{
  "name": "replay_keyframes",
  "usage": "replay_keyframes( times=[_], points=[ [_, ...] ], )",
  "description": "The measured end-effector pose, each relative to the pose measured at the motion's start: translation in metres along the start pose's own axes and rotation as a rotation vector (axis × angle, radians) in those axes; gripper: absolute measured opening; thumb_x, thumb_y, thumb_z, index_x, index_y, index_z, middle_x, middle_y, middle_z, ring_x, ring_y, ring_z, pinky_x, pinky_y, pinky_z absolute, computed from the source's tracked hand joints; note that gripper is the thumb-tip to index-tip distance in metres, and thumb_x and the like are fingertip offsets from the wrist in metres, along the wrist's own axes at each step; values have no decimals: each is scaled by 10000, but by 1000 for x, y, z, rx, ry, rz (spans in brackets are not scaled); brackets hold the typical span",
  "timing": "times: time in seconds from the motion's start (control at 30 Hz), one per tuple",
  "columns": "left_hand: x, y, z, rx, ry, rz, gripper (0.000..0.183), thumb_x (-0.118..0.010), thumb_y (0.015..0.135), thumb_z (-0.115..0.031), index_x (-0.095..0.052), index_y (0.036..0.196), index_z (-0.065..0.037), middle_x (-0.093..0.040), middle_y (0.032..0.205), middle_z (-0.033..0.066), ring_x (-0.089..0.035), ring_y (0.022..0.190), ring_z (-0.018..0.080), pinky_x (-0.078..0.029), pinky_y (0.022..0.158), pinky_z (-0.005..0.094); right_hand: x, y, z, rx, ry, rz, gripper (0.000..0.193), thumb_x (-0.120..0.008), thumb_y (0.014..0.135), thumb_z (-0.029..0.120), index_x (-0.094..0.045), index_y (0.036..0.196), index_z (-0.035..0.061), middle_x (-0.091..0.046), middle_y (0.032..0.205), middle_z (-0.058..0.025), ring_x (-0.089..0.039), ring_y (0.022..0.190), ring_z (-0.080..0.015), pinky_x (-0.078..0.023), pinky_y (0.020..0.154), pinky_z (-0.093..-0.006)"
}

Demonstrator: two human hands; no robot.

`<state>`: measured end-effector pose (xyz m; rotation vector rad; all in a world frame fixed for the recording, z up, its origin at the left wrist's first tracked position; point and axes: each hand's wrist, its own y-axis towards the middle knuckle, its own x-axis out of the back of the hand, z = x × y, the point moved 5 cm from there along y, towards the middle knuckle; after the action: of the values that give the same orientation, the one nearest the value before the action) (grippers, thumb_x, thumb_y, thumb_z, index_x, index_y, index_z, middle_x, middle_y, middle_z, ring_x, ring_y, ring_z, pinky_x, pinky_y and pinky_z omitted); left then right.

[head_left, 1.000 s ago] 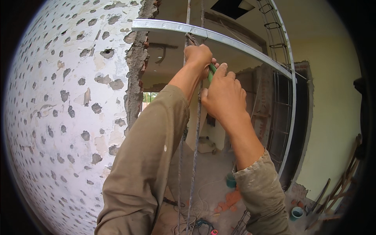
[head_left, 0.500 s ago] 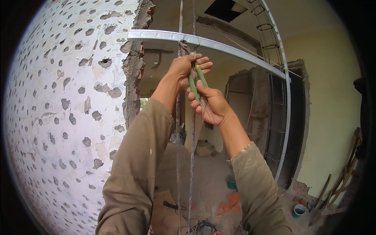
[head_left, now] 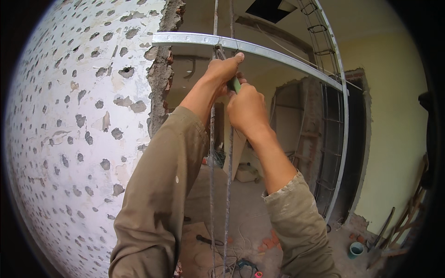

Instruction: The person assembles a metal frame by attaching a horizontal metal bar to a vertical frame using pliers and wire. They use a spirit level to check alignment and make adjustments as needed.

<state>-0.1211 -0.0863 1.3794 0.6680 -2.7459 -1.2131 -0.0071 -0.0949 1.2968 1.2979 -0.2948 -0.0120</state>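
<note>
Green-handled pincers (head_left: 236, 85) are raised upright in front of me, with their metal jaws up against the underside of a galvanized steel channel (head_left: 278, 56), at a thin tie wire by the left rod. My right hand (head_left: 248, 109) is closed in a fist around the handles. Higher up, my left hand (head_left: 223, 73) wraps the pincers below the jaws, its thumb pointing up to the right; most of its fingers are hidden. Two upright steel rods, a left rod (head_left: 212, 176) and a right rod (head_left: 227, 185), pass behind my hands and cross the channel.
A chipped white wall (head_left: 83, 129) with a broken brick edge stands close on the left. At right are a rebar cage (head_left: 320, 46), a metal upright (head_left: 344, 139) and a yellow wall (head_left: 394, 120). Below lie tangled cables (head_left: 232, 259), brick pieces (head_left: 269, 243) and a green bucket (head_left: 355, 249).
My right hand has turned over and moved up the handles, its back now facing me. My left hand has tilted, thumb up. The trailing wires by the right hand no longer show.
</note>
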Motion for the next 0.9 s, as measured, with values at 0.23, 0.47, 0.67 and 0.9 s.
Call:
replay_keyframes(
  times=[0.23,0.47,0.67,0.9],
  points=[
    [9,-9,-1,89,-296,220,325,-478,1070,-329,-549,1005,-19,-659,1005,204,-711,871,328,-631,715,449,-56,-8,-30,-468,1737,556,364,-633,1003,353,-599,1056,-5,-648,867,-106,-683,680,-175,-616,566,-301],
    [18,9,-13,-232,868,-150,483,-472,1021,-352,-633,1142,87,-638,1208,265,-629,1144,388,-527,887,447,-33,-4,-35,-239,1199,438,456,-659,967,414,-615,1141,-5,-627,977,-92,-696,848,-234,-574,781,-423],
    [7,-6,-11,-151,546,-89,556,-616,987,-457,-645,1032,96,-667,882,151,-675,793,237,-545,671,394,-45,2,-36,-94,743,246,247,-558,1038,241,-591,1109,7,-661,960,-128,-688,775,-194,-589,620,-324],
    [14,-60,20,-52,-114,302,438,-433,1089,-377,-554,1206,27,-657,1165,175,-671,1072,289,-564,903,399,-46,-68,-57,-182,1774,613,395,-541,1050,237,-422,1354,15,-660,1037,-175,-722,864,-247,-645,686,-367]
  ],
)
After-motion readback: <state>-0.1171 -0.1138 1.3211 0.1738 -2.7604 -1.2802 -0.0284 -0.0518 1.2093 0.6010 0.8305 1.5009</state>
